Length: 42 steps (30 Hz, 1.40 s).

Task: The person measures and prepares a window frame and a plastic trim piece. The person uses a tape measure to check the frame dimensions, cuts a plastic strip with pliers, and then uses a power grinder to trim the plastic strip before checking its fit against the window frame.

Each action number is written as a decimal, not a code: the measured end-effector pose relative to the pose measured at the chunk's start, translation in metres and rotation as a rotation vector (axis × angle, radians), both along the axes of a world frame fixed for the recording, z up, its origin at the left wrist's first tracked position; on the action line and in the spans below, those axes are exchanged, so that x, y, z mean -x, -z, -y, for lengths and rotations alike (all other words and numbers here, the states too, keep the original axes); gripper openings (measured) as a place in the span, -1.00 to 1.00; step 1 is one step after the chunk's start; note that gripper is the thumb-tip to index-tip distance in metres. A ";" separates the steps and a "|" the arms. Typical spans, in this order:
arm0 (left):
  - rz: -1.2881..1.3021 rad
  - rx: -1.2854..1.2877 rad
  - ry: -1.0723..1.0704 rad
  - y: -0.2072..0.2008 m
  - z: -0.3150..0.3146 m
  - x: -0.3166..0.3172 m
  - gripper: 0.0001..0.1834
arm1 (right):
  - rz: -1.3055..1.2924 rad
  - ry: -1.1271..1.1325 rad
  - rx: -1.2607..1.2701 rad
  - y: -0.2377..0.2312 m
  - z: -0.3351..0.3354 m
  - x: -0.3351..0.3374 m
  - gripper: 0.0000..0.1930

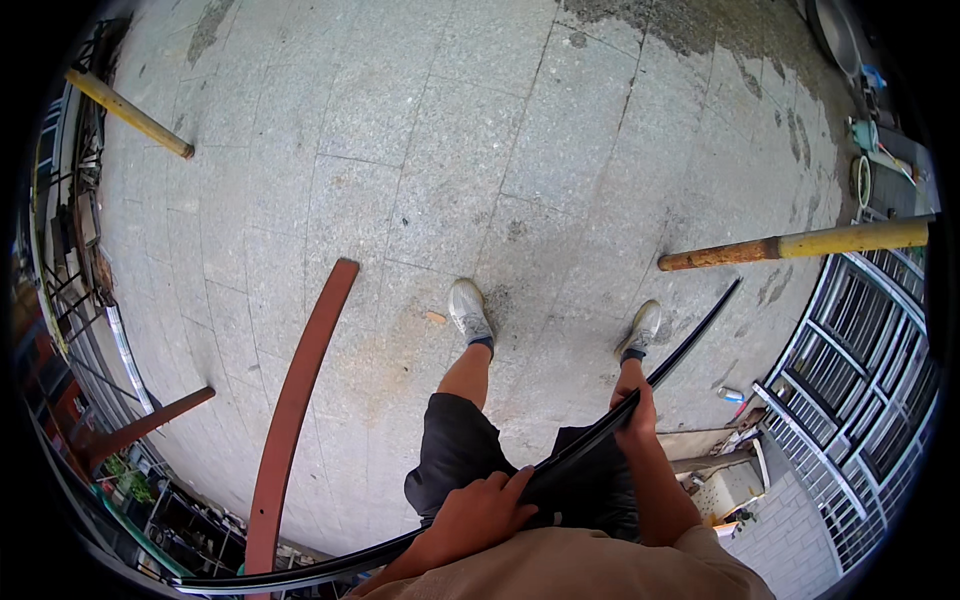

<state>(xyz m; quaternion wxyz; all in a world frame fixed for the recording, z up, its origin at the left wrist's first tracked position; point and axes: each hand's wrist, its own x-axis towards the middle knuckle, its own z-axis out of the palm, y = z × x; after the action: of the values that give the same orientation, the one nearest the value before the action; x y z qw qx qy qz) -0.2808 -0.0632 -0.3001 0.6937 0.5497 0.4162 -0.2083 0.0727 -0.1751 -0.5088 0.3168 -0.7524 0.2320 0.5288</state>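
Note:
A long, thin black bar (585,443) slants across my body, from the lower left up to the right. My right hand (637,410) wraps round it in front of my right thigh, and its tapered-looking tip reaches past that hand over the floor. Close to my waist, my left hand (482,513) lies bent over the same bar, its fingertips partly on the far side. Leftward the bar runs under my left forearm to the lower left, where it crosses a flat reddish-brown beam (300,390). Whether the two touch cannot be seen.
Yellow posts stand at the upper left (130,112) and right (850,240), with a rusty-red post (165,412) at left. Barred metal frames (850,380) line the right side. A small orange piece (435,318) lies on the tiled floor (400,200) beside my left shoe (468,310).

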 end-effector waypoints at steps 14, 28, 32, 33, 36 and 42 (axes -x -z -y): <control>-0.103 -0.269 0.019 -0.073 0.025 0.050 -0.22 | 0.073 0.153 0.039 -0.060 -0.030 0.055 -0.56; -0.209 -0.594 0.243 -0.253 -0.004 0.079 -0.24 | -0.121 0.213 -0.073 -0.158 -0.059 0.104 -0.51; -0.313 -0.611 0.253 -0.329 -0.025 0.148 -0.34 | -0.617 -0.080 -0.123 -0.197 -0.075 0.152 -0.38; -0.325 -0.618 0.212 -0.345 -0.023 0.166 -0.34 | -0.672 -0.145 -0.116 -0.214 -0.084 0.165 -0.37; -0.456 -0.594 0.271 -0.426 -0.022 0.197 -0.35 | -0.725 -0.172 -0.117 -0.226 -0.095 0.191 -0.41; -0.700 -0.664 0.204 -0.537 0.019 0.273 -0.20 | -0.678 -0.156 -0.172 -0.252 -0.130 0.201 -0.49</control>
<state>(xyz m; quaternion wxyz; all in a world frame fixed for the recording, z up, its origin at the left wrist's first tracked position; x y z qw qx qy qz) -0.5541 -0.0824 0.2369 0.2755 0.6761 0.6123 -0.3034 -0.1285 -0.0448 -0.2565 0.2427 -0.5203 0.2205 0.7885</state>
